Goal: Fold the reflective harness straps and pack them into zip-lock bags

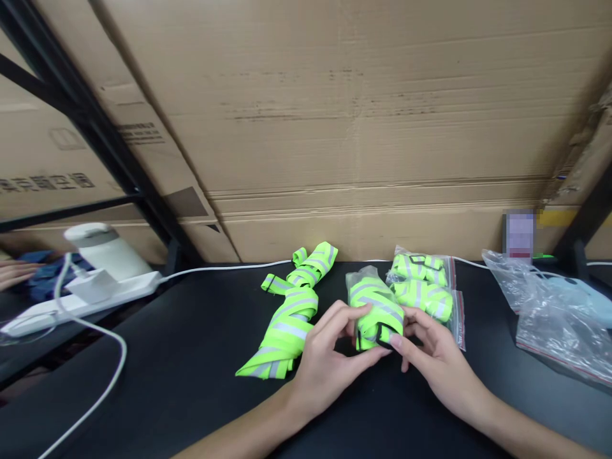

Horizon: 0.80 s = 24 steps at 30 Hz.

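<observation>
Both my hands grip a rolled neon-yellow reflective strap (375, 306) with grey stripes and a black buckle, partly inside a clear plastic bag (359, 276). My left hand (329, 350) closes on its left side, thumb along the lower edge. On the right, my right hand (433, 350) pinches it near the buckle, some fingers hidden behind. Left of my hands lie two loose bundles of the same strapping, a larger one (287, 331) in front and a smaller one (313, 266) behind. Just behind my right hand are two bagged rolls, a nearer one (425, 298) and a farther one (418, 268).
Clear plastic bags (564, 319) lie at the right on the black table (157, 382). A white power strip (81, 303) with a cable and a white bottle (108, 248) are at the left. Cardboard (358, 127) stands along the back. Another person's hand (12, 274) shows at far left.
</observation>
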Each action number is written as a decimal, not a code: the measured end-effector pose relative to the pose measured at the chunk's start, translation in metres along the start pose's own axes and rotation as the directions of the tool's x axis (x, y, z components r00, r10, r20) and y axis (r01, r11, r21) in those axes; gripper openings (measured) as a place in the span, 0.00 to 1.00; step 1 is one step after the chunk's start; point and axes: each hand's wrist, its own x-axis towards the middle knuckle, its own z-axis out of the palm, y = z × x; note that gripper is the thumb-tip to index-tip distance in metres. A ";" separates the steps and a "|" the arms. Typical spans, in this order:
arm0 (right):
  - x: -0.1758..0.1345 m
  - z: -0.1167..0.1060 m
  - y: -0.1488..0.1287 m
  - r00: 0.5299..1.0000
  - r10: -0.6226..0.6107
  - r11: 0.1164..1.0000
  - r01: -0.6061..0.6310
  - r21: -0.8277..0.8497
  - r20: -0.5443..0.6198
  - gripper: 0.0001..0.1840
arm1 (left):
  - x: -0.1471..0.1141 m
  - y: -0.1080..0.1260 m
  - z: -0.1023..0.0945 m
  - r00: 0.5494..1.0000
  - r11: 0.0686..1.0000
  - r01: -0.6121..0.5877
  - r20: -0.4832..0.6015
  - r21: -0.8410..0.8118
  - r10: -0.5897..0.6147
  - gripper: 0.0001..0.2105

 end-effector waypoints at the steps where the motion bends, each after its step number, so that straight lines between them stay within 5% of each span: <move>1: -0.001 0.000 -0.001 1.000 -0.006 1.000 0.006 -0.005 -0.007 0.22 | -0.001 -0.001 0.000 1.000 0.999 0.027 -0.010 -0.020 -0.027 0.19; 8: -0.002 -0.003 -0.001 0.997 -0.064 0.998 0.063 -0.009 -0.031 0.26 | -0.006 -0.007 0.003 0.992 0.992 0.121 -0.023 -0.031 -0.122 0.10; 17: -0.001 -0.006 0.010 1.000 0.026 0.995 -0.025 -0.101 0.007 0.14 | -0.003 0.001 0.002 0.997 0.991 -0.039 0.070 0.128 0.030 0.12; 24: -0.006 -0.006 0.002 0.998 -0.048 0.936 0.058 -0.346 0.038 0.12 | -0.001 -0.004 0.000 0.995 0.975 -0.090 0.066 0.205 0.078 0.15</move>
